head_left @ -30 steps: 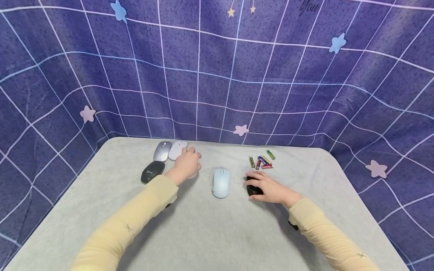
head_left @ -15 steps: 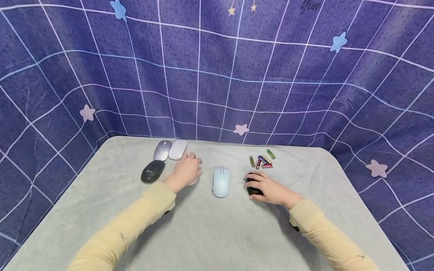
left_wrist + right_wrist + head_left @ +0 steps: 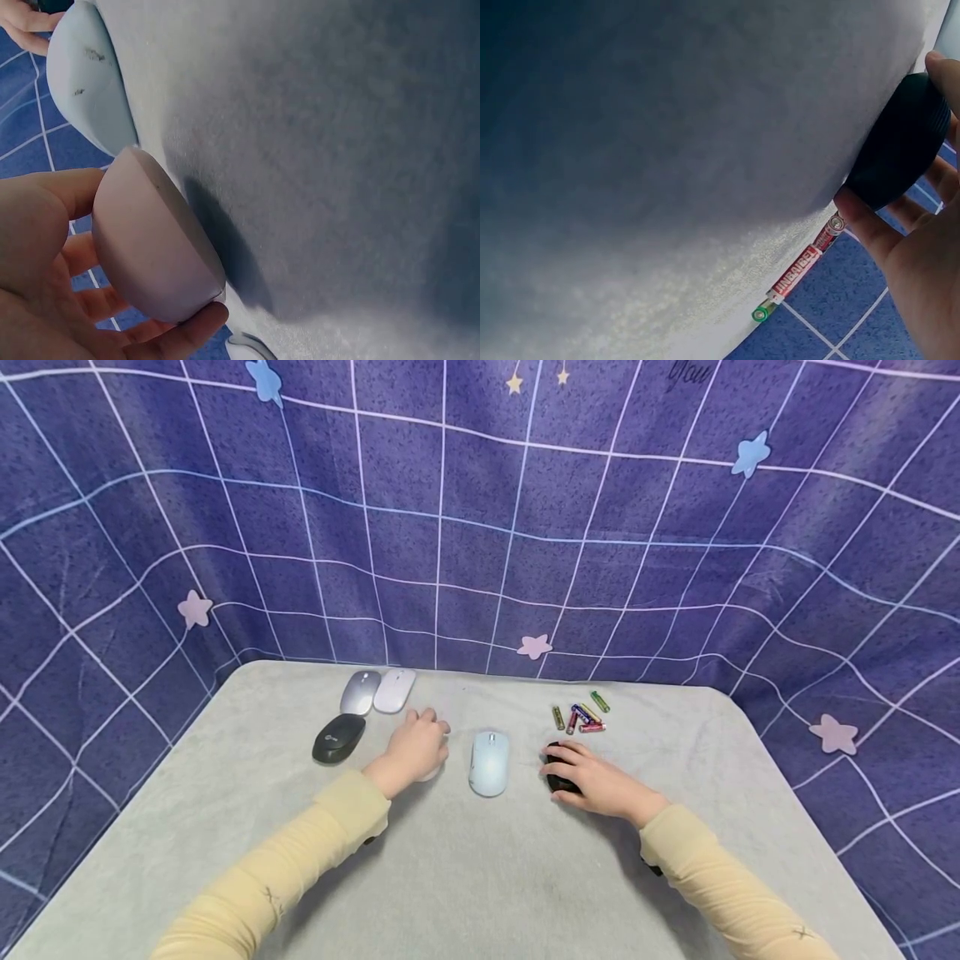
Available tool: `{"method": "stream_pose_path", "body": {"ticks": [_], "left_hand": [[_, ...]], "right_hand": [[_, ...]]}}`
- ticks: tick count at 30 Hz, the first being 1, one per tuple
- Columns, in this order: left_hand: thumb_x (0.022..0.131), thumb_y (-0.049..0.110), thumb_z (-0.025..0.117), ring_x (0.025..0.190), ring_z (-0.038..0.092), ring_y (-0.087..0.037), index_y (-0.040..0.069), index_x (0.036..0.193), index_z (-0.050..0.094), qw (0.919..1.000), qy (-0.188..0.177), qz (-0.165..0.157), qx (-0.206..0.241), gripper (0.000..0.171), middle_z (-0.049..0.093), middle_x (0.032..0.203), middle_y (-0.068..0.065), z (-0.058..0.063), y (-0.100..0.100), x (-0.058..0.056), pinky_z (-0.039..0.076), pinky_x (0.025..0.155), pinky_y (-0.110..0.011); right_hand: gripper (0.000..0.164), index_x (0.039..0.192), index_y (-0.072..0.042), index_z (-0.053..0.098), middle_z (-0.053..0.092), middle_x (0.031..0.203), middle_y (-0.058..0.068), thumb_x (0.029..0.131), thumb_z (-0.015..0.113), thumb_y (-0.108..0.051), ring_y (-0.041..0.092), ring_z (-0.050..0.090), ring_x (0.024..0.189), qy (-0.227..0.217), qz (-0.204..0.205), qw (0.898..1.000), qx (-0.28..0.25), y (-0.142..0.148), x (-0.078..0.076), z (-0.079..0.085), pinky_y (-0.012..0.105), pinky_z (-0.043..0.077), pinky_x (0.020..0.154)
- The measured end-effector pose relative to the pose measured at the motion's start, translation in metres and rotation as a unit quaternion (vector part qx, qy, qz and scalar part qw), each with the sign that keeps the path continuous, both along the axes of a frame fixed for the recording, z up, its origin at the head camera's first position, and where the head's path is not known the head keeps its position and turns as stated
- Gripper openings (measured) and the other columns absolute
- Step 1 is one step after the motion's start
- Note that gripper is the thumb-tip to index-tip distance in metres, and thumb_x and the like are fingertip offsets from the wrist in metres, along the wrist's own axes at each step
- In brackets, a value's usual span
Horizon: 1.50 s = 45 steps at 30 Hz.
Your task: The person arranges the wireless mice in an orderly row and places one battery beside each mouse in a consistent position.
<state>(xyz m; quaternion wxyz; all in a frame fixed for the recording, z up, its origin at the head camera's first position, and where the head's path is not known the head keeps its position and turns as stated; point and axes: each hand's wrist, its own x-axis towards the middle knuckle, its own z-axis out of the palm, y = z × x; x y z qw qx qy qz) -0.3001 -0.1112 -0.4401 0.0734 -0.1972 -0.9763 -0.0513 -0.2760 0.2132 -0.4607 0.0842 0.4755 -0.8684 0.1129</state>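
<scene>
My left hand (image 3: 414, 747) grips a pale pinkish computer mouse (image 3: 154, 240) from its sides, thumb on one flank and fingers curled on the other. In the head view that hand covers most of it. A shadow falls beside the mouse on the cloth in the left wrist view. My right hand (image 3: 596, 779) holds a black computer mouse (image 3: 904, 142) with thumb and fingers around its sides, low over the table. Between the two hands lies a light blue mouse (image 3: 489, 764), which has dark smudges on its side in the left wrist view.
To the left sit a black mouse (image 3: 339, 739), a grey mouse (image 3: 361, 692) and a white mouse (image 3: 394, 690), close together. Several small batteries (image 3: 572, 720) lie beyond my right hand. A grey cloth covers the table (image 3: 480, 877); a blue-purple curtain (image 3: 480, 568) hangs behind it.
My left hand has drawn back slightly towards me with the pale mouse, uncovering the white mouse that its fingers overlapped. The right hand has stayed almost still on the black mouse.
</scene>
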Motion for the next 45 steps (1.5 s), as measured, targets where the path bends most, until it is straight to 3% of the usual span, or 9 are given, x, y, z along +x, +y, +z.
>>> {"method": "stream_pose_path", "body": {"ticks": [14,30,45], "left_hand": [[0.083,0.021,0.064,0.089,0.05,-0.032,0.007,0.108,0.067,0.9998,-0.013,0.01,0.006,0.029,0.058,0.102,-0.015,-0.005,0.003,0.006,0.053,0.069,-0.041],[0.085,0.024,0.065,0.094,0.05,-0.033,0.005,0.112,0.065,0.9993,-0.024,0.027,-0.003,0.033,0.057,0.106,-0.016,-0.004,0.004,0.011,0.054,0.071,-0.042],[0.085,0.025,0.065,0.097,0.049,-0.035,0.006,0.113,0.065,0.9992,-0.023,0.031,0.005,0.034,0.056,0.108,-0.016,-0.007,0.003,0.01,0.055,0.071,-0.045]], "right_hand": [[0.036,0.116,-0.01,0.063,0.051,0.133,0.018,0.084,0.07,-0.026,0.044,0.043,0.124,0.004,-0.002,1.0,-0.003,0.0,0.0,-0.001,0.053,0.038,0.104],[0.035,0.113,-0.011,0.064,0.053,0.132,0.018,0.082,0.073,-0.025,0.044,0.045,0.122,0.009,0.002,1.0,-0.009,-0.001,0.0,-0.001,0.054,0.039,0.102],[0.035,0.115,-0.011,0.063,0.052,0.133,0.017,0.084,0.07,-0.027,0.042,0.043,0.125,0.009,-0.001,1.0,0.002,0.0,0.0,-0.001,0.051,0.038,0.105]]}}
